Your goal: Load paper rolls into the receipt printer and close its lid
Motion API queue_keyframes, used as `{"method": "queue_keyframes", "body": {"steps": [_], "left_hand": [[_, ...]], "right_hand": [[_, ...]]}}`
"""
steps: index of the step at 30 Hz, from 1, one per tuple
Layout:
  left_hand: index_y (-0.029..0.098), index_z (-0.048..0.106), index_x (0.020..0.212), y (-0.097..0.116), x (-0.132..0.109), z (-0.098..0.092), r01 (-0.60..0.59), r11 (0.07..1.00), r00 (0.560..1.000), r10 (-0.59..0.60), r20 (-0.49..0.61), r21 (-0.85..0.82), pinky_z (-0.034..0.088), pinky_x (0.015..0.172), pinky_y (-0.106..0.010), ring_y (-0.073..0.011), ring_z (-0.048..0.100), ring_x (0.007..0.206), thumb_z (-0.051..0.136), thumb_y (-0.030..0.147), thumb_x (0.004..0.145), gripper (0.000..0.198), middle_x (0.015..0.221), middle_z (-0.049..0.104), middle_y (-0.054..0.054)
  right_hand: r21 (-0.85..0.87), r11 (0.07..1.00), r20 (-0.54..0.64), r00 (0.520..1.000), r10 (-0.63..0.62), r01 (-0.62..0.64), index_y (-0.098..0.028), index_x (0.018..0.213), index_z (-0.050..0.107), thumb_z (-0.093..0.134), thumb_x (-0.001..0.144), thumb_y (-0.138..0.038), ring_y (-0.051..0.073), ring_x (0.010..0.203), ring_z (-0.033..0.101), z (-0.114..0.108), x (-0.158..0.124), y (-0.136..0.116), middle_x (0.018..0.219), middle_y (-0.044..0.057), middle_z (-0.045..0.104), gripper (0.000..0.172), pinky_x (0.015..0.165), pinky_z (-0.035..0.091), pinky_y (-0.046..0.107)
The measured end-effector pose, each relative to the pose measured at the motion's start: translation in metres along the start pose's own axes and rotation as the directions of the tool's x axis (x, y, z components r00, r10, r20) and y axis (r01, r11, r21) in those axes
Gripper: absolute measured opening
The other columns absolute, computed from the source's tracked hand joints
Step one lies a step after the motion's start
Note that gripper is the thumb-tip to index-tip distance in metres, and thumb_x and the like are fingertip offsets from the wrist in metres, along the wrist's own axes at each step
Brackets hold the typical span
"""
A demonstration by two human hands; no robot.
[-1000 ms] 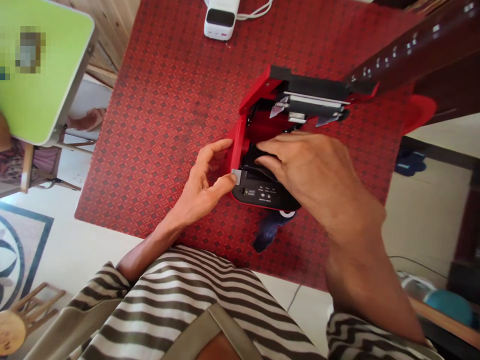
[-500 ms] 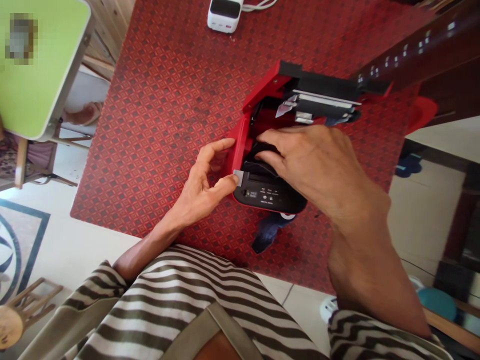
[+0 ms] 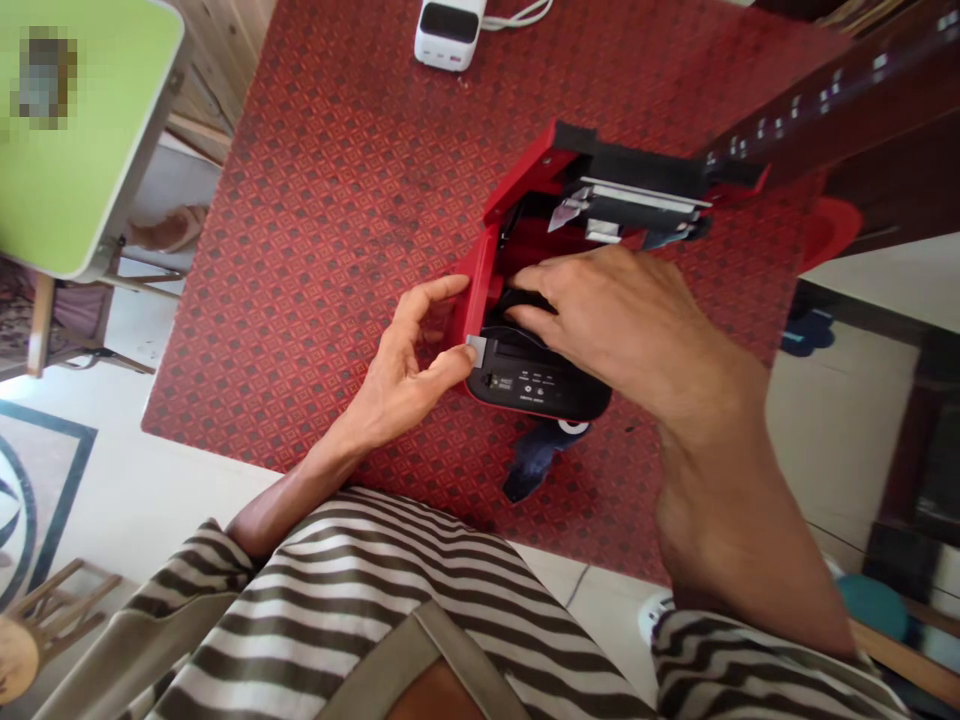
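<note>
A red and black printer stands on a table under a red patterned cloth. Its lid is swung up at the back. My left hand grips the printer's left side, thumb by a grey button on the front corner and fingers on the red wall. My right hand reaches into the open bay from the right, its fingers curled on a dark part inside. What they hold is hidden. A dark cloth pokes out from under the printer's front.
A small white device with a white cable lies at the far edge of the cloth. A green table stands to the left, with a wooden stool below. A dark wooden bar crosses the upper right.
Both hands stay on the printer. My right hand's fingers have shifted slightly deeper into the open bay; the view has moved a little.
</note>
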State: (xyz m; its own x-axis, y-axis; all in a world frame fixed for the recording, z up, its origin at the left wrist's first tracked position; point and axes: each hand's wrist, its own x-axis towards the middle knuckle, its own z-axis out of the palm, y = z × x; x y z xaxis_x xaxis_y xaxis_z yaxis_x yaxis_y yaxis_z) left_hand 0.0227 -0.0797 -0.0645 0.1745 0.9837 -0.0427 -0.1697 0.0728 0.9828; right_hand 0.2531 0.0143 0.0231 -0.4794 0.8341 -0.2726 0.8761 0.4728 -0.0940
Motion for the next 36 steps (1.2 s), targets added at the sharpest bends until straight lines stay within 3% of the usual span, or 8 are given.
{"method": "queue_keyframes", "body": {"steps": [4,9,17,20,24,27,30,36], "left_hand": [[0.034,0.073,0.165,-0.002,0.001,0.0,-0.019,1.0,1.0,0.019,-0.014,-0.004,0.067,0.138,-0.06,-0.0396,0.078,0.161,0.093,0.05,0.11,0.061,0.171,0.082,-0.012],[0.034,0.073,0.166,-0.002,0.001,0.001,0.005,1.0,1.0,-0.005,-0.012,-0.025,0.067,0.139,-0.061,-0.0401,0.078,0.162,0.093,0.051,0.11,0.062,0.172,0.083,-0.012],[0.035,0.075,0.165,-0.003,0.001,-0.002,-0.004,1.0,1.0,0.004,-0.016,-0.008,0.069,0.134,-0.06,-0.0398,0.08,0.157,0.095,0.052,0.109,0.062,0.166,0.087,-0.01],[0.036,0.075,0.166,-0.004,0.001,-0.005,-0.015,1.0,1.0,0.015,-0.015,0.015,0.068,0.134,-0.059,-0.0397,0.079,0.16,0.095,0.052,0.11,0.061,0.167,0.086,-0.009],[0.038,0.076,0.168,-0.006,0.001,-0.01,-0.02,0.999,1.0,0.021,-0.008,0.04,0.069,0.133,-0.058,-0.0395,0.078,0.162,0.096,0.057,0.111,0.063,0.167,0.086,-0.009],[0.039,0.077,0.167,-0.009,0.003,-0.013,-0.04,0.998,0.999,0.041,-0.014,0.043,0.071,0.132,-0.057,-0.0384,0.08,0.158,0.098,0.065,0.11,0.066,0.163,0.087,-0.009],[0.04,0.079,0.166,-0.012,0.004,-0.015,-0.067,0.997,0.998,0.068,-0.015,0.039,0.072,0.128,-0.057,-0.0386,0.081,0.158,0.099,0.068,0.11,0.066,0.163,0.087,-0.008],[0.043,0.078,0.167,-0.02,0.008,-0.02,-0.085,0.995,0.996,0.086,-0.019,0.051,0.075,0.119,-0.057,-0.0408,0.08,0.159,0.102,0.072,0.106,0.071,0.165,0.086,-0.008]], "right_hand": [[0.072,0.993,-0.081,0.993,-0.085,0.09,-0.028,0.118,0.093,0.076,0.11,-0.03,0.039,0.097,0.086,0.007,0.002,0.013,0.098,0.012,0.09,0.019,0.084,0.06,0.047],[0.153,0.983,-0.168,0.983,-0.073,0.099,-0.03,0.119,0.093,0.083,0.107,-0.032,0.039,0.095,0.086,0.018,-0.001,0.023,0.096,0.009,0.089,0.015,0.084,0.061,0.049],[0.303,0.951,-0.301,0.953,0.041,0.055,-0.032,0.112,0.094,0.089,0.105,-0.028,0.033,0.08,0.082,-0.014,-0.031,0.005,0.079,0.003,0.079,0.01,0.082,0.062,0.051],[0.493,0.869,-0.317,0.939,0.135,0.042,-0.031,0.109,0.094,0.094,0.097,-0.027,0.025,0.065,0.071,-0.023,-0.045,0.005,0.068,-0.003,0.069,0.013,0.071,0.055,0.047],[0.758,0.652,-0.262,0.929,0.262,0.03,-0.03,0.106,0.096,0.101,0.089,-0.038,0.014,0.049,0.048,-0.025,-0.067,0.021,0.061,-0.009,0.058,0.019,0.051,0.036,0.038],[0.828,0.56,-0.237,0.894,0.381,-0.019,-0.029,0.106,0.097,0.11,0.083,-0.054,0.015,0.049,0.054,-0.022,-0.087,0.04,0.063,-0.006,0.067,0.036,0.048,0.038,0.034],[0.825,0.553,-0.219,0.834,0.506,-0.119,-0.028,0.106,0.096,0.115,0.078,-0.07,0.017,0.051,0.059,-0.015,-0.107,0.057,0.067,-0.001,0.073,0.055,0.048,0.041,0.033],[0.79,0.58,-0.28,0.725,0.629,-0.198,-0.029,0.1,0.093,0.108,0.081,-0.05,0.018,0.054,0.059,0.0,-0.14,0.082,0.065,-0.001,0.07,0.032,0.052,0.041,0.036]]}}
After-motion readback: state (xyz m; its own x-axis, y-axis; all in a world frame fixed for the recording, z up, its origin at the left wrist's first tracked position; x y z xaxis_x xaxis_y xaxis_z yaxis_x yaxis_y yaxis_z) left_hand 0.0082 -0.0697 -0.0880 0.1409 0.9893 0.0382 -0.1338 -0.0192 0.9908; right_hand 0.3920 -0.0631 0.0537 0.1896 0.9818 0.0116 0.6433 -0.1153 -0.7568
